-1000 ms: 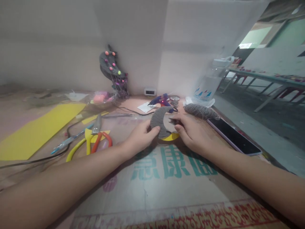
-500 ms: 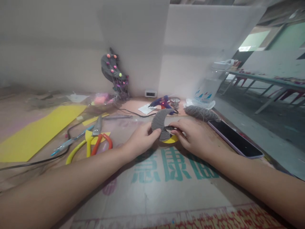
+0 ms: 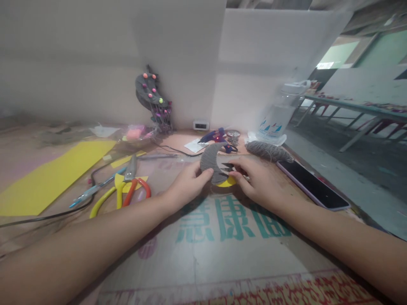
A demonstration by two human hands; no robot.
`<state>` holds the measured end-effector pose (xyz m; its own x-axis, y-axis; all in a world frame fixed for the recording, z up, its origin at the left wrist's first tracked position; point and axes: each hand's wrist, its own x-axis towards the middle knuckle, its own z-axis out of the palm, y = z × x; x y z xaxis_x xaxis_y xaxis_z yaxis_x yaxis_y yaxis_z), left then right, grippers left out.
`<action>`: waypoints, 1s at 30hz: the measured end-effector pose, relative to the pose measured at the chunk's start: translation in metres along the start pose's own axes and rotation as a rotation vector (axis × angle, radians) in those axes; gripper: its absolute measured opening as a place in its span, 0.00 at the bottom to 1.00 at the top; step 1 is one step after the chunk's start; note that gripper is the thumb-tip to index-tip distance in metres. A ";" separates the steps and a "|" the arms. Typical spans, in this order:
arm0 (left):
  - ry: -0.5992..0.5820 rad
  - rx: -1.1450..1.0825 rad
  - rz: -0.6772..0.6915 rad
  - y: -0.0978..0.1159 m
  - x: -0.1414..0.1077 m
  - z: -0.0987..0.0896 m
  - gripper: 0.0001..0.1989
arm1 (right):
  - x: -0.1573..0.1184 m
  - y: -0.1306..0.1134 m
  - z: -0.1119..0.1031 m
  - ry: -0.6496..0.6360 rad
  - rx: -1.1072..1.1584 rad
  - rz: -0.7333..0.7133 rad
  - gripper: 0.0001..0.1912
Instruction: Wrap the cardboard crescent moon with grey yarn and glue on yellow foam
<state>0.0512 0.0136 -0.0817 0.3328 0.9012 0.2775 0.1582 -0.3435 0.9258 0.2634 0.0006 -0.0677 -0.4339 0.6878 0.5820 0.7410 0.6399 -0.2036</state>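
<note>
Crescent [image 3: 210, 162] mid-frame, hollow facing right.
Our left hand [image 3: 187, 181], nearer, clamps its lower left; our right hand [image 3: 252, 178], beside the hollow, pinches a dark sliver [image 3: 227, 165]; the long axis runs up the frame.

the crescent [image 3: 209, 164] is covered in matt grey yarn, its surface ridged; the yellow part [image 3: 226, 182] below looks like smooth card. the yarn bundle [image 3: 266, 151] looks fuzzy, the phone screen [image 3: 313, 184] glossy, the scissor blades [image 3: 130, 168] metal, the bottle [image 3: 276, 116] translucent plastic, the bench [image 3: 235, 264] smooth and faintly shiny.
</note>
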 end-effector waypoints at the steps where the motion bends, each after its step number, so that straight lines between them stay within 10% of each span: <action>1: 0.024 -0.026 -0.008 0.000 0.001 0.000 0.11 | 0.001 0.005 0.002 0.028 0.015 0.073 0.15; 8: -0.030 -0.049 -0.035 0.002 -0.002 0.002 0.12 | 0.005 0.056 0.019 0.125 0.192 0.318 0.22; 17: -0.192 0.146 0.187 0.003 -0.013 0.003 0.17 | 0.039 0.020 0.011 -0.214 0.348 0.267 0.10; 24: -0.126 0.126 0.171 0.001 -0.007 0.003 0.16 | 0.079 0.072 0.031 0.073 0.313 0.420 0.15; 30: -0.098 0.131 0.126 -0.002 -0.005 0.005 0.16 | 0.099 0.105 0.055 -0.007 0.230 0.421 0.25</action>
<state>0.0541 0.0085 -0.0861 0.4457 0.8211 0.3566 0.2270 -0.4890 0.8422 0.2698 0.1552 -0.0748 -0.1245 0.9053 0.4060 0.7208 0.3638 -0.5901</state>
